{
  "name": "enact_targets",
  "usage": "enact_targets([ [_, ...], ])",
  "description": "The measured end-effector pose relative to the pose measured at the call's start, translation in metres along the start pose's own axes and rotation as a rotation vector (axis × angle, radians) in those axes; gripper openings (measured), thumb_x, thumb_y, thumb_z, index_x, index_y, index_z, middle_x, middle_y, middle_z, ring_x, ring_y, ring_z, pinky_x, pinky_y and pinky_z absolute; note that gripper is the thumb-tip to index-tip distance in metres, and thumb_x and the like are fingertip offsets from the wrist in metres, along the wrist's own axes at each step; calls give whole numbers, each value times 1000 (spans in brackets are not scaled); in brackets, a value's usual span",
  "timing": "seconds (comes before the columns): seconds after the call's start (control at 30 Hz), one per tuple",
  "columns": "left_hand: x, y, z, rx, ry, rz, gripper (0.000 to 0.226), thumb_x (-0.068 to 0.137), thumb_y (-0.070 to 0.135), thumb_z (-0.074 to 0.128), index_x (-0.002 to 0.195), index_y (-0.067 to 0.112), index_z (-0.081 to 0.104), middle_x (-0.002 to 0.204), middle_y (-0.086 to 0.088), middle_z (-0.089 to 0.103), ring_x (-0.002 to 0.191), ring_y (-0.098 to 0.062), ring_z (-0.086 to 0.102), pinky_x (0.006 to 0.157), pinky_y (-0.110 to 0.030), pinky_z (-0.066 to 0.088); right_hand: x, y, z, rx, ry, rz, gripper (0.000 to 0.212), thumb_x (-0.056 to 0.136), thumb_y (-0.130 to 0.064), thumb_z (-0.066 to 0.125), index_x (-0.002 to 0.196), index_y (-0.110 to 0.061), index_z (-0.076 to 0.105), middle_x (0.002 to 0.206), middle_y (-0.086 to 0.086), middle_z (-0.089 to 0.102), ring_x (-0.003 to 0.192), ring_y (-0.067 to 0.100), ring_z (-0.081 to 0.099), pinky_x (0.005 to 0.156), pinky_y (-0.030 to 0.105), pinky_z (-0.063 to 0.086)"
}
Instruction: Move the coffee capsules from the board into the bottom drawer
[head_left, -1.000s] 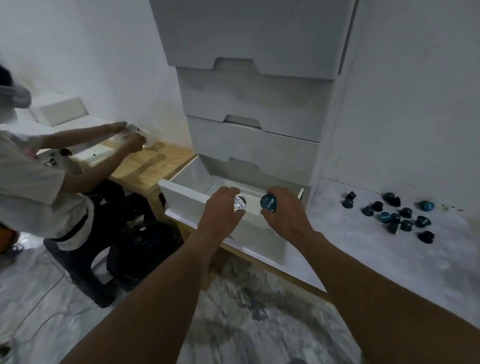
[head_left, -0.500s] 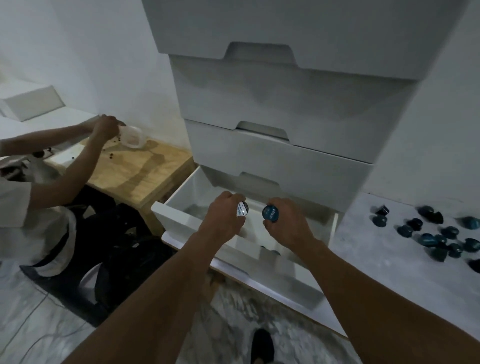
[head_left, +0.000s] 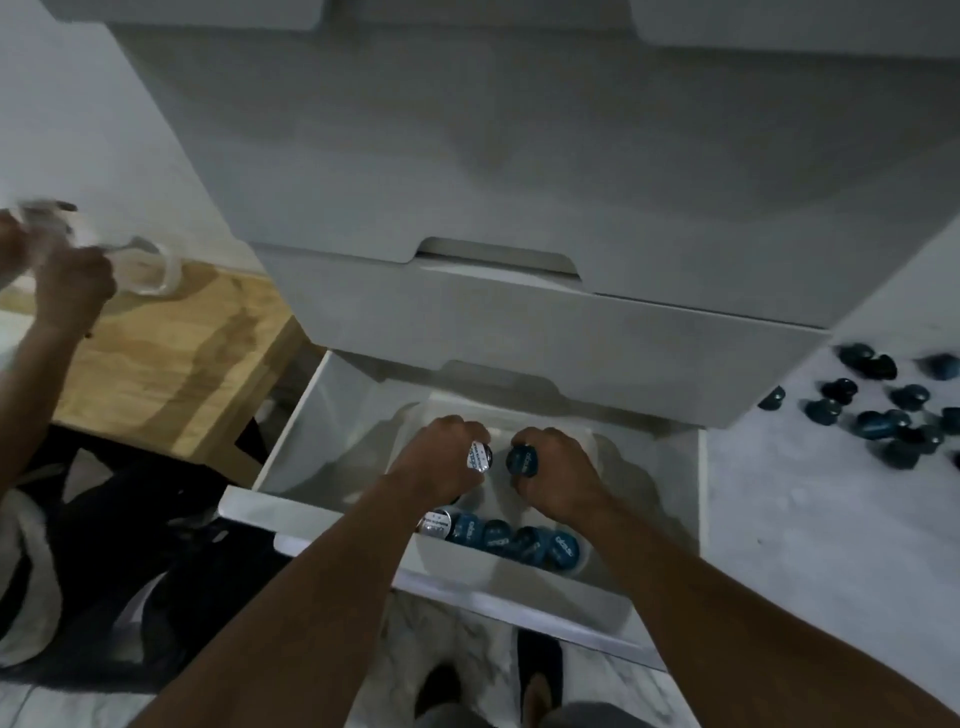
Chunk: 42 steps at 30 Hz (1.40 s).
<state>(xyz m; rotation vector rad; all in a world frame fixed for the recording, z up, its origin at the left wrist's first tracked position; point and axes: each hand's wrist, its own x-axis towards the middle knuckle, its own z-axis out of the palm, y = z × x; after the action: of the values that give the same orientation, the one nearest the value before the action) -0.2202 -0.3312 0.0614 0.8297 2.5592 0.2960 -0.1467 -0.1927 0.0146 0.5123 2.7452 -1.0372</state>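
The left hand (head_left: 441, 460) pinches a silver-topped capsule (head_left: 479, 457), the right hand (head_left: 561, 470) a blue capsule (head_left: 522, 460), both probably light, stiff and slick, best gripped round their sides, the drawer (head_left: 322, 431) just beneath.

At the left, a second person (head_left: 67, 296) holds a clear plastic cup (head_left: 156, 270) at a wooden counter (head_left: 182, 364). Closed upper drawers (head_left: 519, 156) rise behind, and marbled floor (head_left: 452, 629) lies below.
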Motion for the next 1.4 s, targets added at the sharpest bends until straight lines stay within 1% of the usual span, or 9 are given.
enact_targets([
  [0.1, 11, -10, 4, 10, -77, 57, 33, 71, 16, 70, 104, 19, 67, 98, -4, 64, 91, -23, 62, 75, -30, 49, -1, 1, 3, 9, -10, 74, 45, 79, -13, 71, 123, -14, 60, 117, 14, 60, 111, 29, 55, 89, 24, 41],
  [0.33, 25, -29, 16, -7, -200, 157, 40, 65, 18, 78, 103, 26, 66, 103, -2, 65, 92, -22, 61, 73, -28, 48, -15, -1, 13, -10, 35, 194, 37, 87, -10, 62, 123, -16, 61, 125, 9, 61, 113, 25, 57, 94, 27, 44],
  [0.4, 28, -34, 22, -14, -213, 189, 45, 67, 20, 79, 109, 26, 64, 109, -4, 63, 95, -23, 60, 76, -29, 47, -18, -1, 16, -2, 47, 226, 36, 86, -11, 63, 121, -18, 62, 123, 9, 62, 107, 23, 59, 87, 25, 45],
  [0.5, 31, -41, 26, -8, -212, 230, 48, 69, 23, 80, 114, 24, 63, 115, -6, 61, 101, -25, 59, 83, -29, 46, -21, -1, 19, 15, 46, 276, 32, 85, -14, 64, 116, -21, 62, 118, 10, 63, 89, 18, 56, 73, 22, 42],
  [0.63, 34, -48, 28, -49, -245, 261, 43, 75, 29, 76, 116, 22, 63, 118, -6, 62, 103, -24, 59, 88, -32, 49, -21, -1, 22, 11, 39, 311, 31, 85, -10, 63, 115, -21, 63, 117, 12, 62, 95, 23, 60, 74, 23, 45],
  [0.73, 36, -49, 28, -61, -237, 263, 33, 81, 26, 70, 112, 21, 65, 118, -7, 64, 103, -24, 60, 87, -31, 49, -19, -5, 24, 3, 27, 311, 33, 84, -8, 64, 114, -21, 64, 116, 12, 62, 98, 25, 62, 79, 26, 50],
  [0.83, 37, -49, 29, -40, -230, 278, 31, 81, 23, 69, 112, 22, 65, 114, -6, 65, 100, -23, 61, 83, -30, 49, -14, -10, 26, -12, 4, 292, 30, 85, -9, 62, 114, -19, 65, 112, 12, 65, 97, 26, 62, 83, 29, 52],
  [1.07, 42, -51, 33, 8, -246, 303, 28, 83, 20, 67, 111, 20, 66, 104, -7, 66, 94, -23, 61, 75, -27, 45, -11, -17, 29, -38, -45, 245, 29, 85, -8, 60, 111, -18, 66, 109, 12, 69, 94, 25, 64, 82, 30, 54],
  [1.4, 40, -53, 34, 14, -253, 323, 29, 83, 21, 66, 113, 20, 65, 106, -8, 66, 94, -23, 61, 72, -25, 43, -14, -19, 29, -47, -29, 224, 30, 86, -8, 60, 114, -15, 65, 114, 12, 67, 98, 27, 63, 83, 29, 52],
])
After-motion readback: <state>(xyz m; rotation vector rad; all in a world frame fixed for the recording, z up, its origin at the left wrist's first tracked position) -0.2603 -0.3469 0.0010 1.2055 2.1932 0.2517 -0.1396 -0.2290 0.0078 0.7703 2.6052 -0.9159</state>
